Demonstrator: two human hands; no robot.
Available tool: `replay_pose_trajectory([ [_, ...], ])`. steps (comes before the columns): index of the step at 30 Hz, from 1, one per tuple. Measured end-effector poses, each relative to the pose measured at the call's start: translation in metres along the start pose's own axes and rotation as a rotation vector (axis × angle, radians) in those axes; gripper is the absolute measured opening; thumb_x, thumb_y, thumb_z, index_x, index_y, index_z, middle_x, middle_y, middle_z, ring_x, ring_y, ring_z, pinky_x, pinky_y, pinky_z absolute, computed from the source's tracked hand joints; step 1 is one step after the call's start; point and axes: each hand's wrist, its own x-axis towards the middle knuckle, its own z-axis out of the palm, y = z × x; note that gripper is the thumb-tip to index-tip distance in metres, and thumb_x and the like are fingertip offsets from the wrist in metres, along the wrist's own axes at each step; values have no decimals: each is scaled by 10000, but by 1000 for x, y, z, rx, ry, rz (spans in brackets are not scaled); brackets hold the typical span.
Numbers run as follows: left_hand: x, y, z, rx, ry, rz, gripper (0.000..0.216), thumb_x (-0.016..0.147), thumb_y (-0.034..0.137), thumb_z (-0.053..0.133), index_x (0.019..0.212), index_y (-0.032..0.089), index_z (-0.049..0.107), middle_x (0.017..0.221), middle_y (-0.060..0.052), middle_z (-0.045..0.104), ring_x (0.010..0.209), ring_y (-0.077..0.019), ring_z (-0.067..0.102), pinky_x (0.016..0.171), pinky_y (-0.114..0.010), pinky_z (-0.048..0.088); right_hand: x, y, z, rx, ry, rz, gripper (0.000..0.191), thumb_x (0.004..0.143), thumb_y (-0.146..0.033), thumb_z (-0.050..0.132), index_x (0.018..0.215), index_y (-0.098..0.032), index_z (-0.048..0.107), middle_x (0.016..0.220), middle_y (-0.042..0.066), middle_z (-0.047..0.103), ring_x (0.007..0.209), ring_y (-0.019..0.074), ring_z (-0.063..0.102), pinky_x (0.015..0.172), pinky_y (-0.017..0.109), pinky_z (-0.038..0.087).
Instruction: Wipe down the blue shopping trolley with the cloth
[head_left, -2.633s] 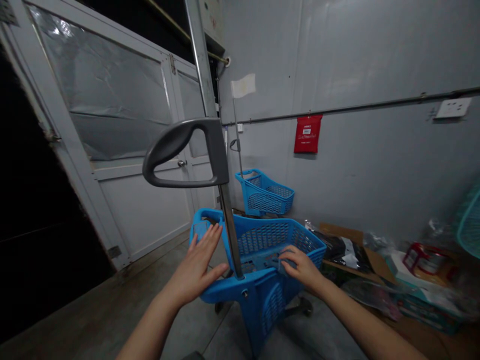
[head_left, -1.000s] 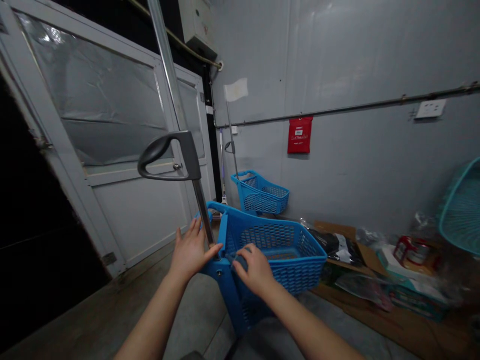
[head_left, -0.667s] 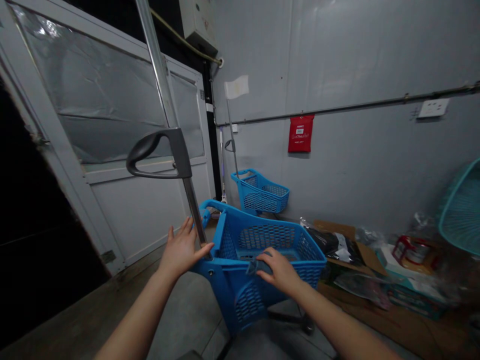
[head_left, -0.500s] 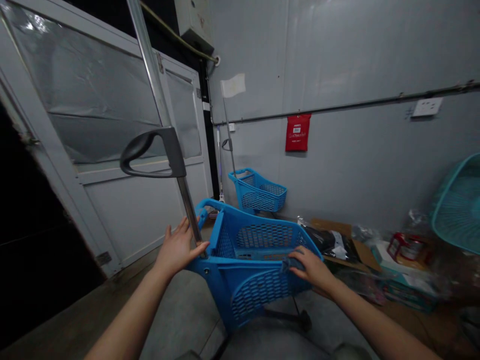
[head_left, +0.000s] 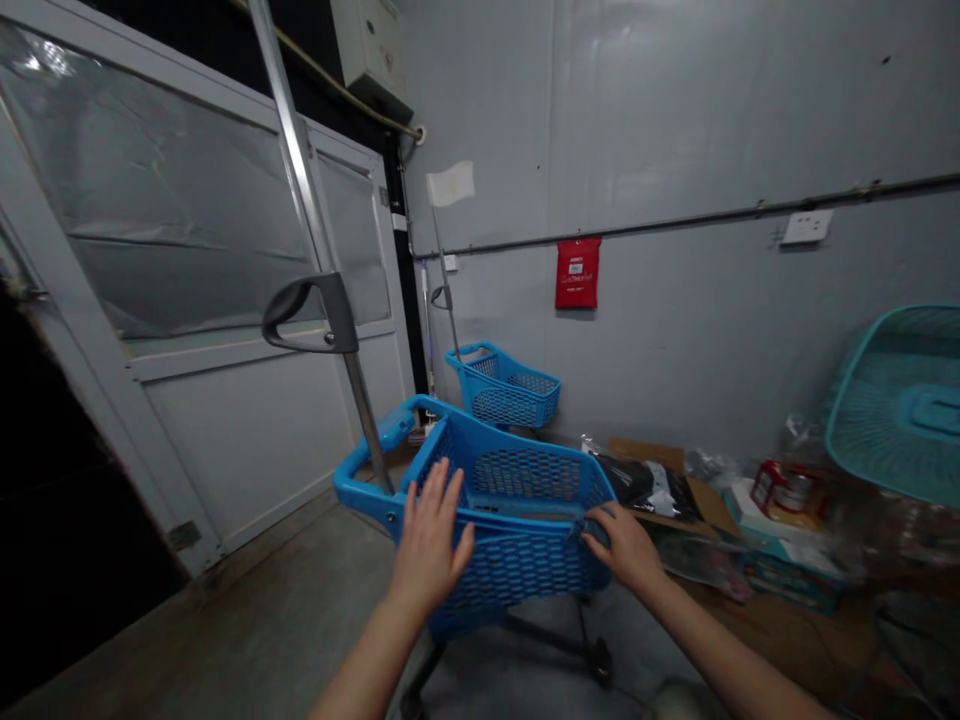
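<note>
A blue plastic shopping cart [head_left: 517,560] with lattice sides stands right in front of me. A metal pole with a grey loop handle [head_left: 346,315] rises from its left end. My left hand [head_left: 431,535], fingers spread, is over the near side of the basket by the inner divider; whether it touches the plastic I cannot tell. At the right end of the near rim, my right hand [head_left: 619,545] is closed on a dark grey-blue cloth [head_left: 592,528], pressed to the rim. The cloth is mostly hidden under the fingers.
A second blue cart [head_left: 510,390] with a white flag [head_left: 451,184] stands by the wall. On the right are an open cardboard box [head_left: 709,505], plastic-wrapped goods and a teal fan [head_left: 900,405]. White doors [head_left: 262,430] close off the left. A red pouch [head_left: 577,273] hangs on the wall.
My left hand has moved right, from the pole's base to the basket's near side. My right hand with the cloth stays at the rim's right end. The view has shifted slightly.
</note>
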Motion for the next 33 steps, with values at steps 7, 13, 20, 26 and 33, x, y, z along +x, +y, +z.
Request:
replay_pose_trajectory([
  [7,10,54,86,-55,-384,-277,630,924,358,409,1488,124,251,1570,-175,185,1448,-294,169,1131,-565,209,-49,-73,-4,156,-171,-116,446,767,-158,593,1207,-234,578,1259,118,529,1167,267,522,987,419,443],
  [13,-1,28,94,67,-382,-236,727,852,301,462,1503,117,196,1586,-137,113,1464,-274,88,1152,-568,115,-42,-72,-36,374,-477,-415,405,811,-235,619,1213,-249,571,1278,98,520,1161,214,533,977,331,450],
  [20,-4,-3,98,72,-477,-150,822,815,314,479,1521,148,94,1597,-113,66,1469,-253,46,1149,-561,121,19,18,-28,165,-225,-379,252,868,-186,504,1074,-211,647,1176,118,570,1086,225,565,952,383,465],
  [26,-3,-4,102,88,-463,-146,801,833,361,476,1520,155,118,1594,-120,87,1467,-263,80,1144,-576,112,0,-6,1,116,-26,-289,186,877,-228,501,971,-212,660,1137,111,600,1091,242,566,956,429,459],
  [33,9,-4,99,137,-400,-344,673,918,490,352,1481,128,281,1563,-160,211,1449,-293,177,1126,-596,158,-49,-119,20,248,-48,-317,248,803,-200,548,1032,-239,633,1111,94,612,1053,254,568,917,435,468],
])
